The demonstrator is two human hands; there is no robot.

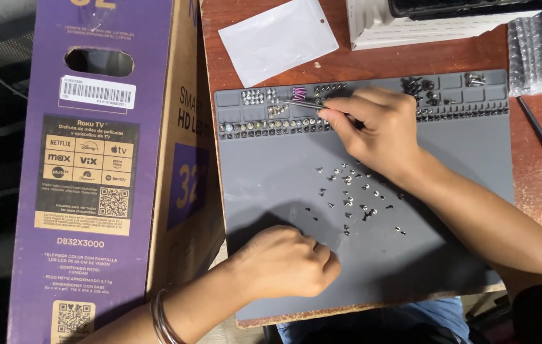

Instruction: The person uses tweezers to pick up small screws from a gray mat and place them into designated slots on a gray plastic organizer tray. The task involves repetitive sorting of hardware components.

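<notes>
a big purple cardboard box (102, 172) stands at the left. beside it a grey mat (283, 191) lies on the brown table (411, 60). the right hand (373, 130) pinches thin metal tweezers (299, 102) – tips over the mat's top trays. the left hand (283, 262) rests curled shut on the mat, holding nothing. tiny loose screws (354, 197) lie scattered between the hands.

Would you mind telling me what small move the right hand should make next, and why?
Probably release over the compartment: the right hand holds tweezers whose tips sit above a small tray pocket of the grey mat, already holding screws.
</notes>
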